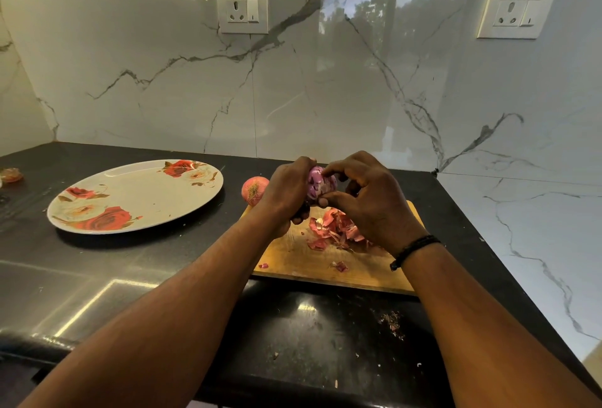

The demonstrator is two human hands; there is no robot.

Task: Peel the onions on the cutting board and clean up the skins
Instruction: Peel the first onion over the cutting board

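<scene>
A purple, mostly peeled onion point(321, 184) is held above the far edge of the wooden cutting board point(325, 264), between both hands. The left hand point(288, 191) curls around its left side, while the right hand point(368, 199) pinches at its top and underside with fingertips and thumb. Directly beneath lies a pile of reddish skins point(332, 230) on the board. An unpeeled onion point(254, 190) sits on the worktop just beside the board's far left corner. A floral plate point(136, 196) rests further left, nothing on it.
</scene>
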